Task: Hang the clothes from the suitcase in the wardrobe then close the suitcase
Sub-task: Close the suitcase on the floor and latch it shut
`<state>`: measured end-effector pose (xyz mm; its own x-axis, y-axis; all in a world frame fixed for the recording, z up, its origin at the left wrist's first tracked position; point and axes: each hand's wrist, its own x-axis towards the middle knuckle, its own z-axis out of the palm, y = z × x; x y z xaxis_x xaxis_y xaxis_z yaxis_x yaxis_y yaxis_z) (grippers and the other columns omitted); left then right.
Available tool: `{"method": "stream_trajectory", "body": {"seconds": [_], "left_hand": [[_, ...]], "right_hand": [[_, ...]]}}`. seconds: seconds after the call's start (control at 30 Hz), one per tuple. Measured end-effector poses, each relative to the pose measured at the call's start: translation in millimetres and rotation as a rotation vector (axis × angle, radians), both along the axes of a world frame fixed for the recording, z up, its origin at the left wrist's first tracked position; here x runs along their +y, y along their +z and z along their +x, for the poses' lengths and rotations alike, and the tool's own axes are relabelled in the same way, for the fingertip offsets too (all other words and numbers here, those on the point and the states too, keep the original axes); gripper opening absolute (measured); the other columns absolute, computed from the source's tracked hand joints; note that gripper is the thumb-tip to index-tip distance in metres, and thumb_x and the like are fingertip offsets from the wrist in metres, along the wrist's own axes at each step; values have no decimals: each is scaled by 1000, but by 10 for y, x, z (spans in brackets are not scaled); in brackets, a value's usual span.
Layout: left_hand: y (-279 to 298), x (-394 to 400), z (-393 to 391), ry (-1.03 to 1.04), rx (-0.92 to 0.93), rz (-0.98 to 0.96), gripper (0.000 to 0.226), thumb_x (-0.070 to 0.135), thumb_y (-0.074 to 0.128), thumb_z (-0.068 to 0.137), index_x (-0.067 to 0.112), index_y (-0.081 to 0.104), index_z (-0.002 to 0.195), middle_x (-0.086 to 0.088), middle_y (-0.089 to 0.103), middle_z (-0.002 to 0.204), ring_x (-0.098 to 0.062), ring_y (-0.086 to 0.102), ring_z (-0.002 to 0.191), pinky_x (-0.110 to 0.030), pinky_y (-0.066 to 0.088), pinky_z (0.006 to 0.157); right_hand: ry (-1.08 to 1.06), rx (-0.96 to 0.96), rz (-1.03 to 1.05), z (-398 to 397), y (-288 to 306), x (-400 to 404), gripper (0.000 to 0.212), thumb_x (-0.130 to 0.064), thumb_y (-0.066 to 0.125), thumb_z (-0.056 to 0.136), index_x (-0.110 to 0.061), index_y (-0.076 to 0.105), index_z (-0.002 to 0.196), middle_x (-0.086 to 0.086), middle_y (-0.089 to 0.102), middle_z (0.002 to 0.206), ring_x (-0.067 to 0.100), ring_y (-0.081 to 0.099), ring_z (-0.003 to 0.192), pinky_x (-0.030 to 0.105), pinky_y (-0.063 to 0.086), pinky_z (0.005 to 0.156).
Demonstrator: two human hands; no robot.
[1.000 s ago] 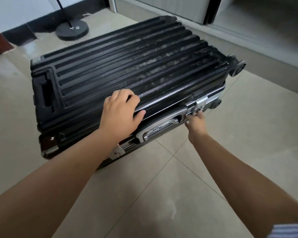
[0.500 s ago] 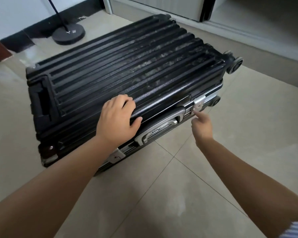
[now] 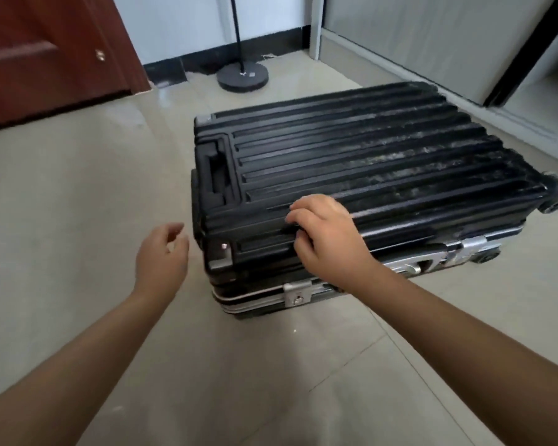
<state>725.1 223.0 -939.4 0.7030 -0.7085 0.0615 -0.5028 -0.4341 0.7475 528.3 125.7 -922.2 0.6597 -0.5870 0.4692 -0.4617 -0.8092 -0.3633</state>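
Now black suitcase (image 3: 368,175) lies flat and closed on the tiled floor (image 3: 78,220). Right hand (image 3: 329,239) rests on its lid, fingers bent against the ribs. Left hand (image 3: 161,255) hangs beside it, fingers loose, holding nothing.

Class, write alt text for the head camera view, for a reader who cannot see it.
A closed black ribbed suitcase lies flat on a tiled floor; the right hand rests curled on its near edge, the left hand hovers open beside it. Behind stands a round lamp base.
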Motion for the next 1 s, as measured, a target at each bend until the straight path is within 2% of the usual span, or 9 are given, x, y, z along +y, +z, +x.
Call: {"method": "stream_trajectory", "body": {"seconds": [0.1, 0.17, 0.27, 0.4, 0.57, 0.67, 0.73, 0.87, 1.0], "left_hand": [[-179, 87, 254, 87, 212, 49, 27, 7, 47, 93, -2, 57, 116, -20, 59, 117, -30, 53, 110, -30, 38, 88], [-271, 103, 310, 44, 259, 87, 24, 7, 48, 92, -1, 59, 112, -19, 61, 111, -29, 55, 106, -26, 36, 81], [-371, 143, 447, 11, 280, 80, 23, 7, 49, 92, 0, 61, 110, -16, 63, 108, -27, 57, 103, -24, 38, 81], [-462, 163, 747, 60, 427, 48, 22, 8, 48, 92, 1, 62, 107, -16, 64, 105, -28, 58, 101, -21, 37, 72], [-535, 206, 877, 93, 665, -107, 21, -1, 42, 91, 12, 55, 81, 0, 58, 71, -14, 55, 71, -4, 36, 50], [-531, 210, 918, 100, 878, -208, 25, 0, 40, 92, 15, 53, 78, 2, 56, 72, -7, 54, 67, -11, 40, 60], [-526, 184, 936, 88, 1001, -249, 24, 4, 38, 95, 16, 53, 80, 1, 58, 77, -8, 55, 70, -19, 40, 67], [-522, -9, 830, -45, 947, -183, 25, 15, 40, 97, 1, 55, 112, -2, 58, 88, -14, 57, 78, -28, 44, 86], [-495, -189, 646, -91, 831, -91, 35, 18, 57, 89, 10, 46, 122, -2, 52, 91, -15, 51, 86, -28, 41, 83]], "right_hand": [[29, 185, 64, 554, 92, 0, 38, -19, 41, 81, -2, 67, 102, 14, 65, 104, 32, 61, 98, 40, 48, 87], [10, 315, 186, 818, 117, -52, 38, -24, 42, 92, -8, 55, 124, 8, 54, 128, 26, 45, 122, 35, 35, 103], [-20, 516, 167, 1191, 144, -42, 43, -34, 39, 96, -13, 44, 133, 3, 46, 138, 22, 32, 132, 35, 22, 111], [-208, 628, 201, 1681, 135, -22, 47, -37, 38, 95, -10, 35, 133, 10, 54, 125, 27, 38, 127, 40, 19, 110], [-487, 629, 238, 2077, 122, -37, 33, -32, 44, 92, -5, 47, 112, 10, 59, 102, 27, 44, 116, 42, 24, 103], [-468, 630, 201, 2041, 63, -27, 25, -30, 40, 95, -8, 50, 92, 2, 46, 76, 27, 45, 111, 42, 22, 103], [-452, 573, 204, 1953, 39, -5, 20, -16, 35, 94, -9, 53, 86, 1, 46, 72, 27, 48, 106, 38, 21, 102], [-404, 517, 233, 1722, 41, 131, 41, -2, 31, 89, -9, 53, 123, 13, 62, 97, 25, 50, 102, 30, 15, 97], [-351, 487, 263, 1547, 50, 275, 48, 3, 31, 88, -12, 50, 129, 7, 61, 103, 19, 47, 109, 24, 10, 90]]}}
